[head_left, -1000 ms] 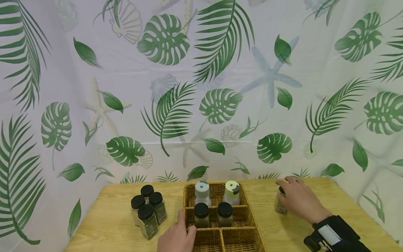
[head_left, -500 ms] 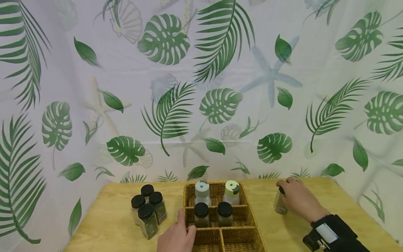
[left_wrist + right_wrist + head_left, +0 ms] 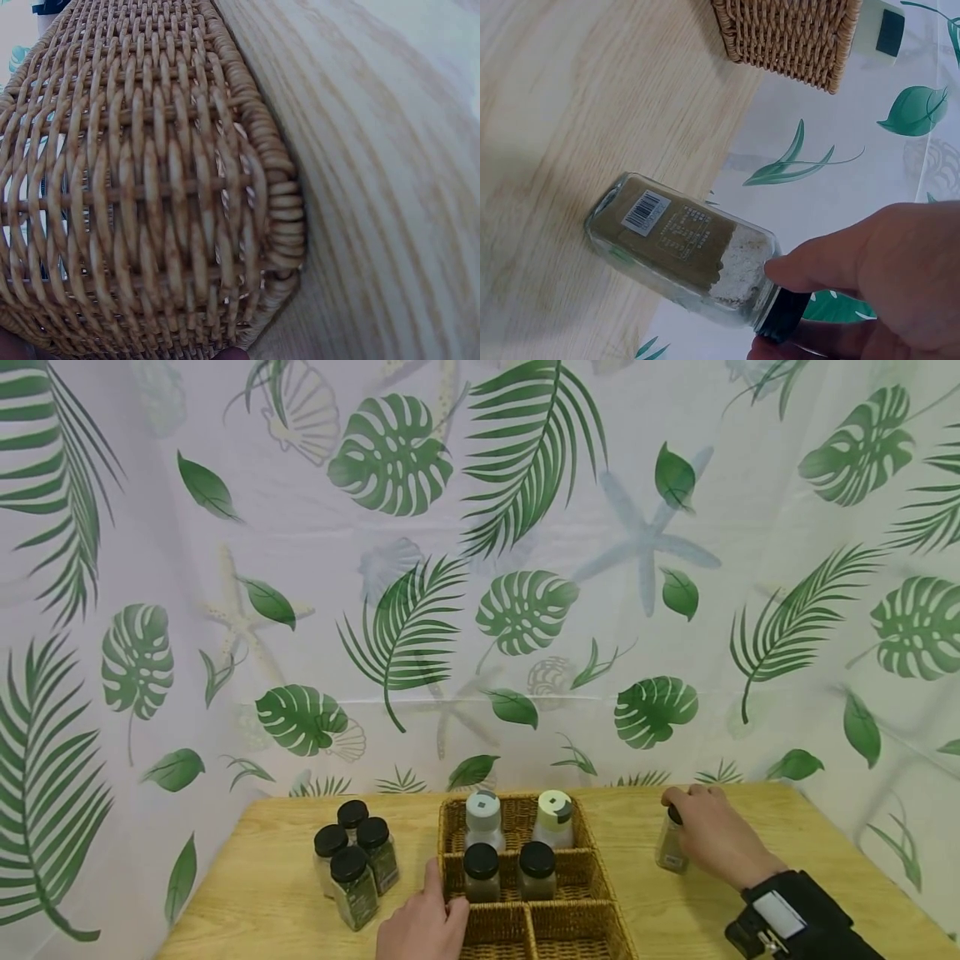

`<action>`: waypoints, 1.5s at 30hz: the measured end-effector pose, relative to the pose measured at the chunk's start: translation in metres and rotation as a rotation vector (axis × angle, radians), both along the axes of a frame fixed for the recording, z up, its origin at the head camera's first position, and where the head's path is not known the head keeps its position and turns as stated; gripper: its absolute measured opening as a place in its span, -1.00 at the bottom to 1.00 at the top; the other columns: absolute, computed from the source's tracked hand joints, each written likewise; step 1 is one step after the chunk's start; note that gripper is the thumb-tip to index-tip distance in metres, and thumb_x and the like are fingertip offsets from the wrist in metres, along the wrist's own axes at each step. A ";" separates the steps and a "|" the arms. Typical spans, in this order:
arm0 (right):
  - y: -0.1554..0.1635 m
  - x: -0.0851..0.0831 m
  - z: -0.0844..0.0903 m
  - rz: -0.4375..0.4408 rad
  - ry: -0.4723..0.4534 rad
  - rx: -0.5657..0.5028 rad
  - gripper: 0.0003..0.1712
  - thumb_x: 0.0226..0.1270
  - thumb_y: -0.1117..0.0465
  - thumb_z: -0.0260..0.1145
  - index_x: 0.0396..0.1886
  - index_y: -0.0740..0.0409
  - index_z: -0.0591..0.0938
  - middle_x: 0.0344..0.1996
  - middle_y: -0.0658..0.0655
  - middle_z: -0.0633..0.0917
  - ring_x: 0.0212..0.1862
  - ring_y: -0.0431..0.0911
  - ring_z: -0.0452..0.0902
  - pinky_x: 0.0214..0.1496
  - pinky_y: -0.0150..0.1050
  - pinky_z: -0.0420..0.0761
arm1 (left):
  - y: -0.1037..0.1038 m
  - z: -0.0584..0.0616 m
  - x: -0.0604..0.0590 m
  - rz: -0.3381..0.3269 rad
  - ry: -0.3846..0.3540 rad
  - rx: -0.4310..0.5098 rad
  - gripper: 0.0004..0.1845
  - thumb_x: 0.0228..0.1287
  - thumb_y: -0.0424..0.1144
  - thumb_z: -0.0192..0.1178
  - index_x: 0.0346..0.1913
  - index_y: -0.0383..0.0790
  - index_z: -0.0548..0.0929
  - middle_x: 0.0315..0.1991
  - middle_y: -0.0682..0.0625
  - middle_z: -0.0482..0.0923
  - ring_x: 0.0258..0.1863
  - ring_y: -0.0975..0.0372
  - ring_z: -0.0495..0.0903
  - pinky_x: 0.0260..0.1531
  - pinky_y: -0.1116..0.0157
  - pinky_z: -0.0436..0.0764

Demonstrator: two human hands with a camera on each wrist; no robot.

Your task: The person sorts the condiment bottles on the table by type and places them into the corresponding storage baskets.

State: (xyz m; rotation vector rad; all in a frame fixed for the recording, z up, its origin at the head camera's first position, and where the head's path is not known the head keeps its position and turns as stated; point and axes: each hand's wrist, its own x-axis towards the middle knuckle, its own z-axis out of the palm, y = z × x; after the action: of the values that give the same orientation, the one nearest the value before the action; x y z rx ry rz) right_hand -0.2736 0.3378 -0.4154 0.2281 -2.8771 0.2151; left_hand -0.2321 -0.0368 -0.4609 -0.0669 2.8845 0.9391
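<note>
The right hand [image 3: 712, 839] has its fingers curled round the black cap of a spice jar [image 3: 669, 847], which stands on the desk [image 3: 255, 893] toward its right side, well apart from the basket [image 3: 573, 868]; in the right wrist view the fingertips [image 3: 780, 268] press the glass just below the cap, and the jar [image 3: 679, 247], partly filled with pale powder, shows a barcode label; the left hand [image 3: 423, 927] rests near the desk's front edge with its fingers lying fairly straight against the basket's left wall; the left wrist view shows only the wicker side [image 3: 150, 195] close up; two white-capped bottles [image 3: 482, 820] stand in the basket's far compartments, two black-capped jars [image 3: 480, 872] in the middle row; four dark-capped jars [image 3: 352, 860] cluster on the desk's left side.
</note>
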 end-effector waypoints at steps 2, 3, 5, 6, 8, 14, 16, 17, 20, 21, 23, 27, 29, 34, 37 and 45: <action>0.001 0.001 0.001 0.007 0.009 -0.002 -0.62 0.12 0.53 0.33 -0.02 0.30 0.67 -0.27 0.30 0.64 -0.17 0.24 0.51 -0.21 0.07 0.62 | 0.000 0.000 0.000 0.001 0.002 0.001 -0.33 0.42 -0.01 -0.08 0.47 -0.33 0.32 -0.76 -0.06 0.32 -0.72 0.16 0.06 -0.62 0.11 0.05; 0.002 0.001 0.001 0.011 0.015 -0.002 -0.63 0.12 0.52 0.34 -0.02 0.30 0.67 -0.28 0.29 0.64 -0.18 0.24 0.52 -0.21 0.07 0.62 | 0.000 0.000 0.000 0.001 0.002 0.002 -0.33 0.42 -0.01 -0.08 0.47 -0.33 0.32 -0.76 -0.06 0.32 -0.72 0.16 0.06 -0.62 0.11 0.05; 0.003 0.003 0.003 0.014 0.018 -0.001 -0.64 0.13 0.50 0.36 -0.03 0.30 0.67 -0.29 0.28 0.65 -0.18 0.23 0.52 -0.22 0.05 0.62 | 0.001 0.001 0.000 -0.001 0.000 0.002 -0.33 0.42 -0.01 -0.08 0.47 -0.34 0.32 -0.76 -0.06 0.31 -0.72 0.16 0.05 -0.61 0.12 0.04; 0.003 0.003 0.004 0.015 0.019 0.001 -0.65 0.13 0.48 0.38 -0.03 0.30 0.67 -0.29 0.28 0.65 -0.18 0.22 0.52 -0.22 0.04 0.62 | 0.001 0.001 0.001 -0.002 0.000 0.002 -0.33 0.42 -0.01 -0.08 0.47 -0.34 0.32 -0.76 -0.06 0.31 -0.72 0.16 0.05 -0.61 0.12 0.04; 0.004 0.005 0.005 0.014 0.023 0.000 -0.66 0.15 0.45 0.39 -0.03 0.31 0.67 -0.31 0.26 0.65 -0.18 0.21 0.53 -0.23 0.02 0.62 | 0.001 0.002 0.001 -0.003 -0.001 0.004 -0.33 0.42 -0.01 -0.08 0.47 -0.34 0.31 -0.76 -0.06 0.31 -0.72 0.16 0.05 -0.62 0.12 0.04; 0.004 0.010 0.010 0.021 0.047 -0.004 -0.69 0.19 0.39 0.41 -0.04 0.28 0.66 -0.32 0.24 0.64 -0.19 0.19 0.52 -0.28 -0.01 0.60 | 0.001 0.001 0.001 -0.003 0.000 0.009 -0.33 0.41 -0.02 -0.08 0.47 -0.34 0.31 -0.77 -0.04 0.28 -0.71 0.17 0.02 -0.61 0.13 0.02; 0.003 0.013 0.012 0.025 0.053 0.001 -0.69 0.20 0.38 0.41 -0.04 0.26 0.67 -0.31 0.24 0.64 -0.21 0.17 0.51 -0.28 -0.02 0.59 | 0.001 0.001 0.000 -0.004 -0.001 0.011 -0.33 0.41 -0.03 -0.08 0.47 -0.34 0.31 -0.77 -0.04 0.28 -0.71 0.17 0.02 -0.61 0.13 0.02; 0.003 0.014 0.013 0.028 0.056 0.004 -0.69 0.20 0.37 0.41 -0.04 0.25 0.67 -0.31 0.23 0.63 -0.21 0.16 0.51 -0.28 -0.02 0.58 | 0.001 0.001 0.000 -0.005 -0.002 0.012 -0.32 0.40 -0.02 -0.09 0.47 -0.34 0.31 -0.77 -0.04 0.29 -0.71 0.17 0.02 -0.61 0.13 0.02; 0.001 0.019 0.017 0.040 0.078 0.012 -0.69 0.21 0.35 0.42 -0.03 0.23 0.67 -0.30 0.21 0.64 -0.20 0.14 0.52 -0.26 -0.01 0.57 | 0.001 0.000 0.000 -0.007 -0.004 0.013 -0.32 0.41 -0.02 -0.08 0.47 -0.34 0.31 -0.77 -0.04 0.30 -0.72 0.17 0.03 -0.62 0.12 0.03; 0.000 0.020 0.019 0.045 0.086 0.014 -0.69 0.21 0.34 0.43 -0.03 0.22 0.68 -0.30 0.20 0.64 -0.20 0.14 0.52 -0.25 -0.01 0.56 | 0.000 0.000 0.000 -0.008 -0.006 0.014 -0.32 0.41 -0.02 -0.08 0.47 -0.34 0.31 -0.77 -0.04 0.30 -0.72 0.17 0.03 -0.62 0.12 0.03; -0.003 0.024 0.022 0.052 0.100 0.021 -0.68 0.21 0.32 0.44 -0.02 0.21 0.68 -0.30 0.17 0.65 -0.20 0.11 0.52 -0.23 -0.01 0.56 | 0.000 0.000 0.000 -0.010 -0.010 0.013 -0.32 0.41 -0.02 -0.08 0.48 -0.34 0.30 -0.77 -0.04 0.30 -0.72 0.17 0.03 -0.62 0.12 0.03; -0.011 0.031 0.031 0.066 0.111 0.031 -0.67 0.21 0.30 0.45 -0.01 0.19 0.68 -0.33 0.11 0.62 -0.23 0.03 0.49 -0.23 -0.06 0.51 | 0.000 0.001 0.001 -0.007 -0.017 0.010 -0.32 0.42 -0.01 -0.09 0.48 -0.33 0.30 -0.76 -0.05 0.31 -0.71 0.16 0.04 -0.61 0.11 0.04; -0.015 0.034 0.035 0.072 0.115 0.038 -0.67 0.21 0.29 0.45 0.00 0.18 0.69 -0.34 0.08 0.61 -0.25 -0.02 0.46 -0.22 -0.09 0.48 | 0.000 0.002 0.001 -0.005 -0.014 0.010 -0.32 0.42 -0.02 -0.08 0.48 -0.33 0.30 -0.76 -0.05 0.31 -0.71 0.16 0.05 -0.61 0.11 0.04; -0.023 0.040 0.043 0.098 0.140 0.051 -0.68 0.22 0.29 0.44 -0.01 0.16 0.69 -0.37 0.04 0.59 -0.30 -0.07 0.40 -0.24 -0.13 0.40 | 0.000 0.002 0.002 -0.006 -0.001 0.008 -0.34 0.42 -0.03 -0.08 0.47 -0.33 0.31 -0.77 -0.03 0.27 -0.71 0.17 0.01 -0.62 0.12 0.03; -0.026 0.043 0.046 0.113 0.165 0.055 -0.67 0.19 0.30 0.45 -0.02 0.15 0.70 -0.37 0.04 0.59 -0.27 -0.06 0.42 -0.21 -0.11 0.43 | 0.001 0.001 0.001 -0.002 0.004 -0.004 -0.34 0.42 -0.02 -0.08 0.47 -0.32 0.31 -0.77 -0.05 0.31 -0.72 0.16 0.05 -0.61 0.12 0.05; -0.034 0.048 0.054 0.130 0.175 0.052 -0.65 0.19 0.30 0.46 0.00 0.13 0.70 -0.33 0.04 0.60 -0.19 0.00 0.49 -0.16 -0.06 0.49 | 0.001 -0.001 0.002 0.006 0.015 -0.029 -0.34 0.41 -0.01 -0.09 0.46 -0.32 0.33 -0.75 -0.09 0.38 -0.73 0.13 0.12 -0.61 0.09 0.10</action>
State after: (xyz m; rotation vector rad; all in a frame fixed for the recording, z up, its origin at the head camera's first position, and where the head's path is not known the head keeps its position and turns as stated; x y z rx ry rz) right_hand -0.2252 0.3034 -0.3614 0.4223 -2.6986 0.1363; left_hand -0.2301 -0.0355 -0.4620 -0.0717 2.9135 0.9030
